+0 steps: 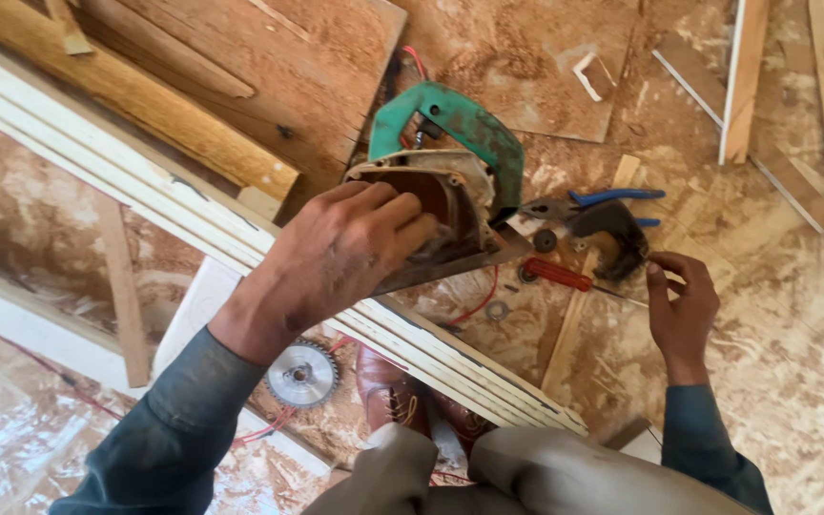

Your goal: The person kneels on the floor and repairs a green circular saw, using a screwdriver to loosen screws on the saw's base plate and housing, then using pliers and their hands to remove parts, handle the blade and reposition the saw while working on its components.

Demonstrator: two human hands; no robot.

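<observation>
Green-handled circular saw (445, 181) rests on pale stacked wooden boards (145, 181) — left hand (336, 262) fingers curled gripping its housing — right hand (681, 305) loosely open, touching red-handled screwdriver (565, 277).

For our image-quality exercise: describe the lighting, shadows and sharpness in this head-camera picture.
Head view: bright, even daylight washes out the sawdust floor at right; soft shadow lies under the green-handled saw held by the left hand; the right hand is sharp; edges bow slightly from the wide lens.

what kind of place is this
Most likely a carpentry workshop. Sawdust covers the floor, timber strips and boards lie about, and the left hand steadies a green-handled circular saw with a loose saw blade below.
</observation>
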